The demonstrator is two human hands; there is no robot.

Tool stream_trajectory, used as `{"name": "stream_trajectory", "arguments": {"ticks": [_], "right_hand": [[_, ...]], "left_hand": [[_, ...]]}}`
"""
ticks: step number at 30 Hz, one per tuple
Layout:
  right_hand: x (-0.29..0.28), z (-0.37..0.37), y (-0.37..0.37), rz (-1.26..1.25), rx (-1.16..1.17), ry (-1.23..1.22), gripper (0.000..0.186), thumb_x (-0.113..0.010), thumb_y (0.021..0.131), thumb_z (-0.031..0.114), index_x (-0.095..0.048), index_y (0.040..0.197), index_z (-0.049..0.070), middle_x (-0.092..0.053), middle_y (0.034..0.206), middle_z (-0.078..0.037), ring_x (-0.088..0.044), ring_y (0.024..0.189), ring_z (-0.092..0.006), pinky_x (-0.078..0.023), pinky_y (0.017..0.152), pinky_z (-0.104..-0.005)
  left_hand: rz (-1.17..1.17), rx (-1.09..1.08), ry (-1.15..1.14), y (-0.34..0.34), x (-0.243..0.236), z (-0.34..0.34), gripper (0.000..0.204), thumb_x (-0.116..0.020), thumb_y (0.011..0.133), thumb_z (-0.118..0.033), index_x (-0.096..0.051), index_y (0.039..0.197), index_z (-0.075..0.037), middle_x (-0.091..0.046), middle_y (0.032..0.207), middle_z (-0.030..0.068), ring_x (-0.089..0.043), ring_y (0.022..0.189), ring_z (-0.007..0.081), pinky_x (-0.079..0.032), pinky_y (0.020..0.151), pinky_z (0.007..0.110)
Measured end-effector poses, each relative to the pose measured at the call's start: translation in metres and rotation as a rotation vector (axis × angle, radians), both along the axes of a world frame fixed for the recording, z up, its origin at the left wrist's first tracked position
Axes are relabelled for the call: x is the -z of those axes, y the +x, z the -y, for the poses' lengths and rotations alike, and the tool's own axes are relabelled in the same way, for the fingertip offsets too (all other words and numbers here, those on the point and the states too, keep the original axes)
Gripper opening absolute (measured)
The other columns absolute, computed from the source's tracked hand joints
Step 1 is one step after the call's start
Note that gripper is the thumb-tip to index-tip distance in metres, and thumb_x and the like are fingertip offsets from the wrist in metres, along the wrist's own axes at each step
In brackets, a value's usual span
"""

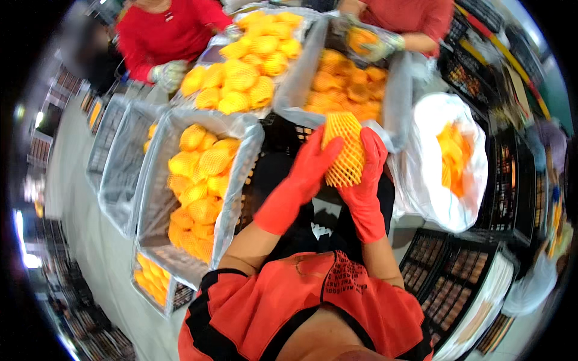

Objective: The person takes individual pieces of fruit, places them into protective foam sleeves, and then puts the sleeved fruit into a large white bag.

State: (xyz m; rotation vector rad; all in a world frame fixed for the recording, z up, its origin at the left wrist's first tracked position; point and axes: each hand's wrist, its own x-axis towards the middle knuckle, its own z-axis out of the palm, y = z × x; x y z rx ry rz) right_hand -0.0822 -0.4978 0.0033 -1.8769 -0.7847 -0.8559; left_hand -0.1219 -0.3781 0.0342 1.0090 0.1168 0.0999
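Observation:
Between my two hands, in front of my body, stands a yellow foam net sleeve (345, 150), stretched long and rounded. What is inside it I cannot make out. My left hand (308, 168), in a red rubber glove, is closed around its left side. My right hand (366, 192), gloved the same, grips its right side and lower end. Just beyond, a plastic-lined crate (398, 90) holds bare round orange fruit (352, 87). To my left, another lined crate (236, 180) holds several fruits in yellow foam nets (201, 174).
A white bag (475, 162) of orange-yellow foam nets (454, 159) stands at right. Net-wrapped fruits (241, 75) are heaped across the front. Two co-workers in red stand opposite; one gloved hand (385, 47) is at the fruit crate. Black crates (512, 180) line the right side.

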Motion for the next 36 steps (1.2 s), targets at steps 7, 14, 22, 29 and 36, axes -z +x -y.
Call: {"name": "stream_trajectory", "arguments": {"ticks": [7,14,22,29,36], "right_hand": [[0.009,0.006,0.064,-0.321,-0.209,-0.287,0.065,-0.077,0.08,0.02,-0.051,0.138,0.006,-0.058,0.132,-0.019,-0.054,0.122,-0.0368,-0.042,0.105,-0.0433],[0.043,0.002,0.123,-0.262,0.058,-0.462,0.04,-0.064,0.091,0.023,-0.061,0.127,0.006,-0.069,0.106,-0.019,-0.065,0.096,-0.0364,-0.052,0.084,-0.043],[0.039,0.017,0.126,-0.201,0.105,-0.418,0.028,-0.066,0.089,0.018,-0.067,0.114,0.006,-0.068,0.087,-0.015,-0.066,0.08,-0.0349,-0.052,0.07,-0.0443],[0.047,0.022,0.139,-0.105,0.309,-0.139,0.026,-0.073,0.081,0.008,-0.068,0.106,0.01,-0.069,0.082,-0.009,-0.065,0.069,-0.0279,-0.05,0.059,-0.0384],[0.045,0.021,0.137,-0.085,0.414,-0.269,0.031,-0.075,0.08,0.012,-0.068,0.11,0.01,-0.07,0.091,-0.006,-0.066,0.078,-0.0248,-0.05,0.069,-0.0372]], "left_hand": [[0.093,-0.518,-0.148,0.037,0.016,-0.08,0.056,-0.072,0.092,-0.023,-0.041,0.134,-0.001,-0.059,0.122,0.0105,-0.06,0.109,0.0187,-0.051,0.092,0.032],[-0.022,-1.147,0.477,0.102,0.052,-0.304,0.055,-0.077,0.086,-0.033,-0.054,0.122,0.002,-0.062,0.114,0.0163,-0.063,0.104,0.0265,-0.052,0.086,0.038],[-0.663,-0.819,1.995,0.115,0.06,-0.368,0.064,-0.048,0.096,-0.054,-0.053,0.136,-0.004,-0.053,0.133,0.031,-0.05,0.124,0.0464,-0.042,0.102,0.053],[0.433,-0.215,1.523,0.176,0.012,-0.193,0.03,-0.062,0.095,-0.016,-0.065,0.122,-0.005,-0.069,0.115,0.0156,-0.065,0.103,0.0314,-0.051,0.091,0.04],[0.338,0.478,1.658,0.379,0.158,-0.085,0.064,-0.067,0.088,-0.034,-0.049,0.142,-0.005,-0.063,0.128,0.019,-0.063,0.112,0.0352,-0.05,0.095,0.042]]}}
